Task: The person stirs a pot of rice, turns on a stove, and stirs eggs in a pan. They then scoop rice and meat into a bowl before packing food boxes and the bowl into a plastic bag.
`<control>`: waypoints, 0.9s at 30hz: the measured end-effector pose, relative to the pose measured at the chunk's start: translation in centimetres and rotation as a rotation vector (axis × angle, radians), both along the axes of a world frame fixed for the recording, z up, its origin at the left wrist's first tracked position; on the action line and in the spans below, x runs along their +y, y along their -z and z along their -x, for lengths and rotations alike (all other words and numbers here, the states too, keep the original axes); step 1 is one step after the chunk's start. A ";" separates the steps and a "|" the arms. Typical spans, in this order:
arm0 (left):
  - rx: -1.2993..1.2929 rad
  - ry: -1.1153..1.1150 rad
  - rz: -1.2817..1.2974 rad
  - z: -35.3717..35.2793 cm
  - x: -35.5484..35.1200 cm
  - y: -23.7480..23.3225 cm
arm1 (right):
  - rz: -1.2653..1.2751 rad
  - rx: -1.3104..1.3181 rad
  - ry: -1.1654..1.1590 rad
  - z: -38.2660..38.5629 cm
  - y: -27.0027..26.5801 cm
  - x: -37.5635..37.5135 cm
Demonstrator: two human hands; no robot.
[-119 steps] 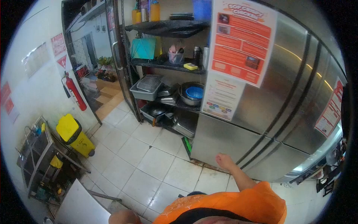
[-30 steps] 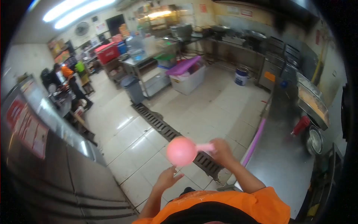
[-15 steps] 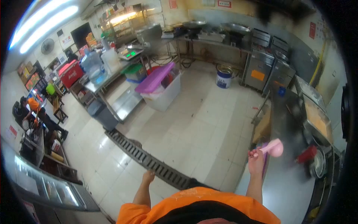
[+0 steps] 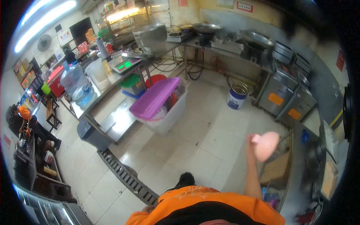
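Pale tiled floor (image 4: 210, 161) at centre, right hand (image 4: 251, 142) grasping a pink, rounded plastic dipper (image 4: 267, 145) at right, left hand (image 4: 147, 209) barely visible at bottom, grip unclear.

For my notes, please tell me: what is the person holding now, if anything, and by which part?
The right hand holds a pink scoop by its handle; the left hand is not visible, so its hold cannot be told.

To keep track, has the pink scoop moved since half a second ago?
Yes: the pink scoop shifted left in view, from overlapping the steel counter to outside its edge.
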State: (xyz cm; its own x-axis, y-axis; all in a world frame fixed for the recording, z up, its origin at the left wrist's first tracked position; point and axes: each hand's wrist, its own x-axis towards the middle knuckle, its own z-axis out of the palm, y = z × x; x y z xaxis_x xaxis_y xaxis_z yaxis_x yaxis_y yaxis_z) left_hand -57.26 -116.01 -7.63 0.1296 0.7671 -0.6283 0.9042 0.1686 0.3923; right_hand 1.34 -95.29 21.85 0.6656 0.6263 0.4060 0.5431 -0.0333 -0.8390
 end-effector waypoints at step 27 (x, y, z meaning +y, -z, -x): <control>-0.976 -1.737 0.141 -25.9 78.2 -3.0 | 0.799 0.146 -0.396 -21.4 17.4 59.8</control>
State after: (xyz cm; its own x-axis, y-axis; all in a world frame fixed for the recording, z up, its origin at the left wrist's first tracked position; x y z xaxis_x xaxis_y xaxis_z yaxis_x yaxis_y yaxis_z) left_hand -31.34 -37.76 -4.58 -0.2886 0.3871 -0.8757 -0.7018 0.5366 0.4685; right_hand 22.71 -35.48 4.49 0.3522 0.8794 -0.3205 0.5285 -0.4694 -0.7074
